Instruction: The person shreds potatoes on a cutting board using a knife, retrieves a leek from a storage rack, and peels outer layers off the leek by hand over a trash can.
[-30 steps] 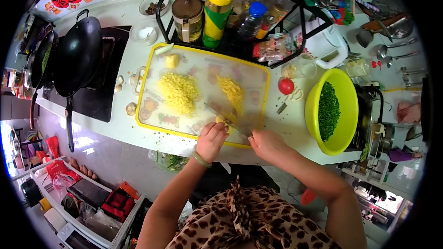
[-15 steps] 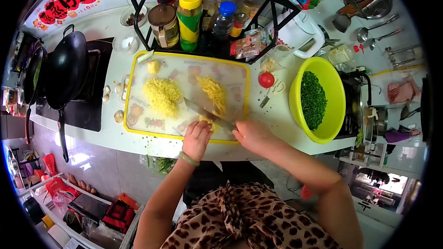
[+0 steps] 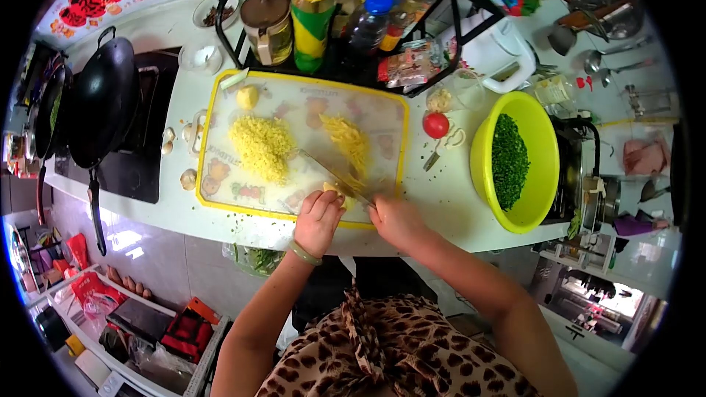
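Note:
My right hand (image 3: 396,222) is closed around the handle of a kitchen knife (image 3: 326,166), whose blade slants up and left over the cutting board (image 3: 404,140). Beside the blade, the bent fingers of my left hand (image 3: 318,224) press on a pale yellow piece of what looks like ginger (image 3: 331,187), mostly hidden by the fingers and knife. Beyond the blade lies a heap of yellow strips (image 3: 346,141). A finely chopped yellow pile (image 3: 261,148) sits left of the knife tip, with a whole yellow chunk (image 3: 248,97) above it.
A lime-green bowl (image 3: 548,176) of chopped greens stands at right. Near it are a tomato (image 3: 435,126) and a small peeler-like tool (image 3: 432,160). A black rack (image 3: 239,48) with bottles borders the back. Garlic (image 3: 189,179) and a wok (image 3: 103,103) are left.
The knife has shifted slightly, its blade tilting closer to my left fingers. Both hands keep their grip. The whole view has moved a little.

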`<state>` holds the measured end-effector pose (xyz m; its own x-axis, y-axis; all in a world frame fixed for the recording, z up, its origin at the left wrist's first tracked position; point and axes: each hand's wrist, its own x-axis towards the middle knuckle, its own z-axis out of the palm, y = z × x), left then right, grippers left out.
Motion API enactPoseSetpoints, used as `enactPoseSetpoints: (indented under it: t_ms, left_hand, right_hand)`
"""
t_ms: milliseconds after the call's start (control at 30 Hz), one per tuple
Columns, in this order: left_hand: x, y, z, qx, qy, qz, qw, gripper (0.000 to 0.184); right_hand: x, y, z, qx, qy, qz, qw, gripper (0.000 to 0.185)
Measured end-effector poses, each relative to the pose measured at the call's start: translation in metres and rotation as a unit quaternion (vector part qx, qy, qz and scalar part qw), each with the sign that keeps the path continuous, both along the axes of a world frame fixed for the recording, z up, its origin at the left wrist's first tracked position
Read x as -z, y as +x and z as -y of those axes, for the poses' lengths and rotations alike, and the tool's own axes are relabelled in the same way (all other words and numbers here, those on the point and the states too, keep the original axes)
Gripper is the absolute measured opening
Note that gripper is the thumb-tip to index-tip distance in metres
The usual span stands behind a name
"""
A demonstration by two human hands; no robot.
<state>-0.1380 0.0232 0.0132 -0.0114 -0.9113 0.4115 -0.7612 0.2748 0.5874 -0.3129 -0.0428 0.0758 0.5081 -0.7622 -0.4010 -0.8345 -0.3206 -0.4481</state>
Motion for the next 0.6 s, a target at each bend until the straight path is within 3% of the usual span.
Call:
enactPoseSetpoints:
  t_ms: [167, 333, 600]
  left_hand:
    - [-0.003, 0.001, 0.001, -0.005, -0.004, 0.014, 1.000, 0.027]
    - [0.000, 0.000, 0.002, -0.006, -0.015, 0.003, 1.000, 0.030]
    - [0.003, 0.001, 0.001, -0.011, 0.000, -0.010, 1.000, 0.026]
  right_hand:
    - [-0.026, 0.002, 0.014, -0.016, 0.013, 0.015, 1.000, 0.022]
    - [-0.059, -0.006, 0.015, -0.064, 0.056, -0.066, 0.994, 0.020]
    - [-0.012, 0.009, 0.007, -0.054, 0.049, -0.072, 0.995, 0.019]
